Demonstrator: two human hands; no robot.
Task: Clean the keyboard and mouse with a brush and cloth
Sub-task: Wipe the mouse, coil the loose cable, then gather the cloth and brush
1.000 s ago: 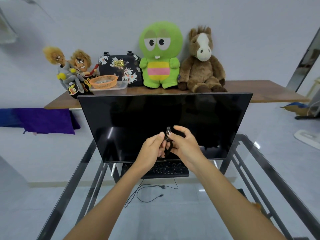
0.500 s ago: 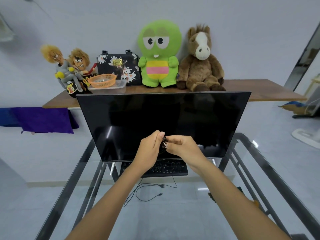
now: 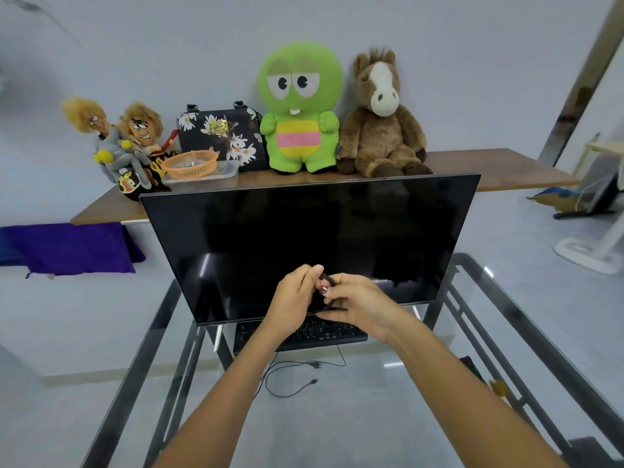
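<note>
Both my hands meet in front of the monitor's lower edge, above the keyboard. My left hand (image 3: 293,298) and my right hand (image 3: 358,304) both grip a small black object with a looped black cable (image 3: 328,281); my fingers hide most of it, so I cannot tell if it is the mouse. The black keyboard (image 3: 324,334) lies flat on the glass table (image 3: 337,417), partly under the monitor and behind my hands. No brush or cloth shows.
A large dark monitor (image 3: 304,238) stands on the table. A thin black cable (image 3: 290,380) curls below the keyboard. A wooden shelf (image 3: 489,167) behind holds plush toys, a floral bag and an orange basket (image 3: 189,163). Dark metal frame bars (image 3: 526,339) edge the table.
My hands have dropped slightly and pressed closer together around the black object. The cable loop now sticks up between my thumbs. The view has tilted a little.
</note>
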